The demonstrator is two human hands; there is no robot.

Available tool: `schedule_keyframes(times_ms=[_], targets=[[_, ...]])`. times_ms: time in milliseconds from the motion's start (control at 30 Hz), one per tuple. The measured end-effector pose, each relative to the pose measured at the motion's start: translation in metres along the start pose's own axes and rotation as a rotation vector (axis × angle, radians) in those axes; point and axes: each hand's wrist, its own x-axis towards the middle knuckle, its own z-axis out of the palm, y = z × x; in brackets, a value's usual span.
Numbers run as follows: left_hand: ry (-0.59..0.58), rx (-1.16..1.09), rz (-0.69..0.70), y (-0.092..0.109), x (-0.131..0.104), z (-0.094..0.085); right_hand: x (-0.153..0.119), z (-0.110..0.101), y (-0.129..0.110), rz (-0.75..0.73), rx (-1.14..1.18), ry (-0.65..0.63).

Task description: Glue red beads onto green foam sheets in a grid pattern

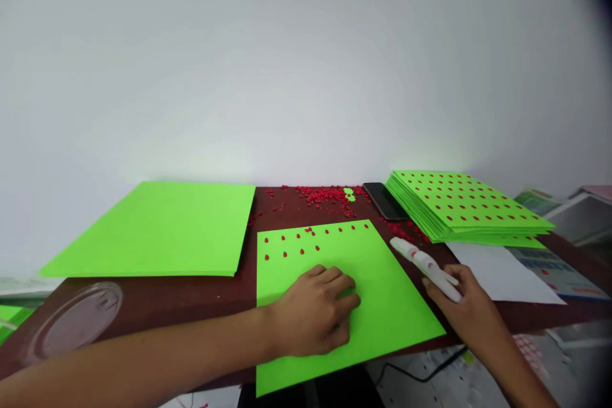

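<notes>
A bright green sheet lies in front of me, with a row of small red pieces along its far edge and a shorter second row below. My left hand rests on this sheet with its fingers curled in; whatever they may hold is hidden. To the right of the sheet, my right hand grips a slim white hand-held tool. Its tip points up and left, close to the sheet's right edge. I cannot tell the tool's exact kind.
Loose red pieces are scattered by the wall, near a phone. Dotted green sheets form a stack at right, above white paper. Plain green sheets lie at left, behind a clear round lid. A black cord hangs below.
</notes>
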Motion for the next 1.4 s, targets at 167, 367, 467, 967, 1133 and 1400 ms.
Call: schedule_keyframes(times_ms=[167,367,467,967,1133,1400], targets=[[0.009,-0.004,0.0,0.0,0.0,0.0,0.009,0.002,-0.038,-0.016,0.196,-0.259],[-0.009,-0.015,-0.003,0.0,0.001,-0.002,0.022,0.017,-0.073,-0.083,0.167,-0.541],[-0.009,-0.021,-0.011,0.0,0.001,-0.003,0.023,0.023,-0.072,-0.124,0.115,-0.545],[-0.047,-0.028,-0.018,0.001,0.002,-0.006,0.026,0.022,-0.082,-0.174,-0.053,-0.556],[-0.043,-0.03,-0.018,0.001,0.003,-0.005,0.026,0.023,-0.083,-0.177,-0.043,-0.555],[-0.054,-0.037,-0.011,0.0,0.002,-0.006,0.03,0.02,-0.083,-0.222,-0.065,-0.513]])
